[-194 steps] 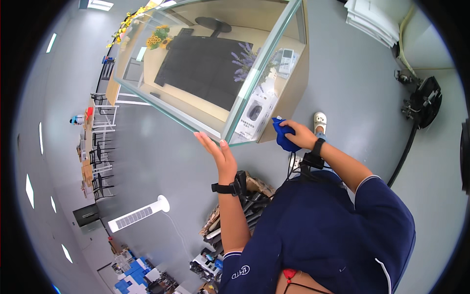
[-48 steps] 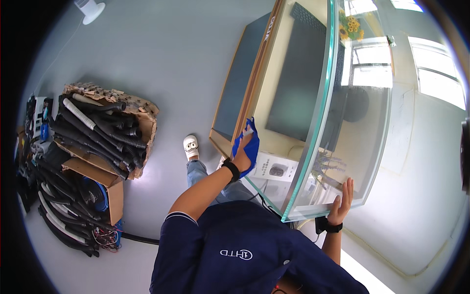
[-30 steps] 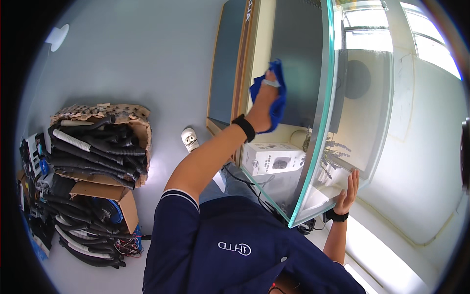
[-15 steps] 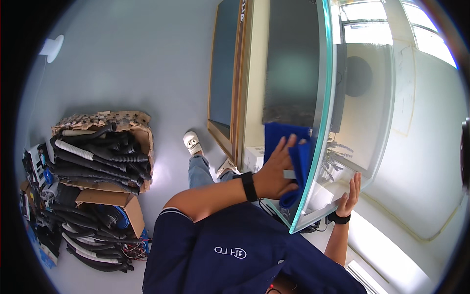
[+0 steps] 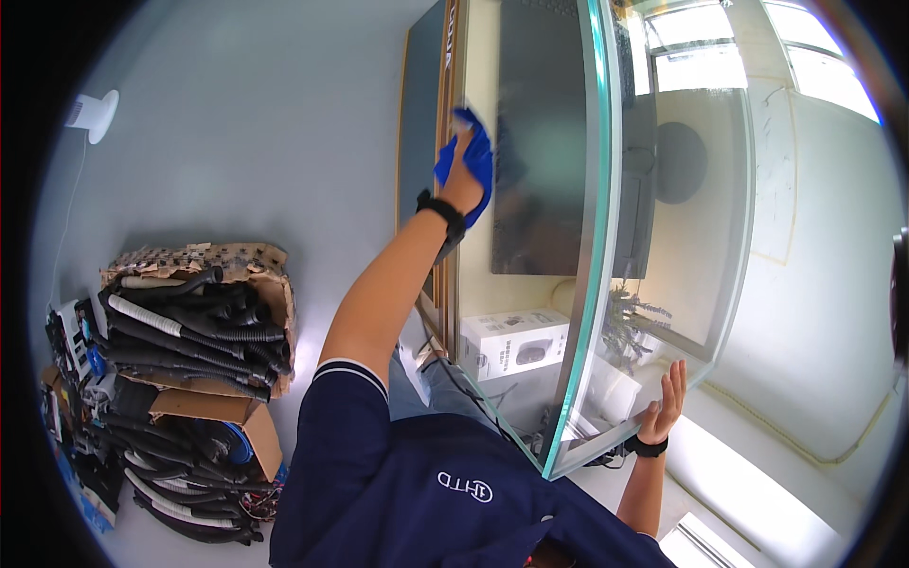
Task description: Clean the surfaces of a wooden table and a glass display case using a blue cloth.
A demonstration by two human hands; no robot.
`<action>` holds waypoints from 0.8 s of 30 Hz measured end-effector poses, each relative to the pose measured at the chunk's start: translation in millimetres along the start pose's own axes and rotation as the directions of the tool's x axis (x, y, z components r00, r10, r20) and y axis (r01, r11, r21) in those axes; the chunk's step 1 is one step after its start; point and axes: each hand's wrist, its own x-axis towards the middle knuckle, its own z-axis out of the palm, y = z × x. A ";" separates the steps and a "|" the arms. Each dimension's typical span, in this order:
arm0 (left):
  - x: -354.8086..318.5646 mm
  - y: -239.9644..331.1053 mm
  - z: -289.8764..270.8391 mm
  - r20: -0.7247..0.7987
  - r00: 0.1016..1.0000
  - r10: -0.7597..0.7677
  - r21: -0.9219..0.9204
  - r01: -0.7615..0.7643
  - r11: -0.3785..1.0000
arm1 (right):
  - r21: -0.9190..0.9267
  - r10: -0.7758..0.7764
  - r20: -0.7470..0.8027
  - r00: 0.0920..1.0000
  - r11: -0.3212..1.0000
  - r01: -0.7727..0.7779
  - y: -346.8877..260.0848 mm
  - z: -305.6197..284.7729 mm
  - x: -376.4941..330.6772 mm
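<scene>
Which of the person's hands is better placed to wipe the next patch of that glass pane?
Left. The left hand already holds the blue cloth in its grip, raised against the glass pane. The right hand is open, has no cloth, and is spread near the pane's lower edge.

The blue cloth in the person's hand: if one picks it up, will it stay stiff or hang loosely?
The blue cloth will probably hang loosely: it bunches and folds around the left hand. It seems light, as that one hand presses it to the glass pane. It likely slides easily on the smooth glass.
</scene>
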 end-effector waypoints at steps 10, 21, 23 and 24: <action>-183.7 61.8 30.6 0.244 0.922 0.301 0.282 -0.365 0.887 | -0.011 0.021 -0.004 1.000 1.000 -0.021 -0.1 -1.8 -1.0; -25.6 164.5 64.0 0.416 0.663 0.623 0.180 -0.731 0.658 | -0.017 0.026 0.012 1.000 1.000 -0.026 -1.1 -1.1 -3.0; 20.1 143.1 61.4 0.337 0.836 0.433 0.052 -0.476 0.878 | -0.031 0.028 0.016 0.999 0.999 -0.028 -0.4 -3.0 -4.1; 48.7 124.1 58.9 0.300 0.890 0.344 0.012 -0.364 0.931 | -0.032 0.033 0.012 0.999 0.999 -0.033 -0.7 -3.5 -5.1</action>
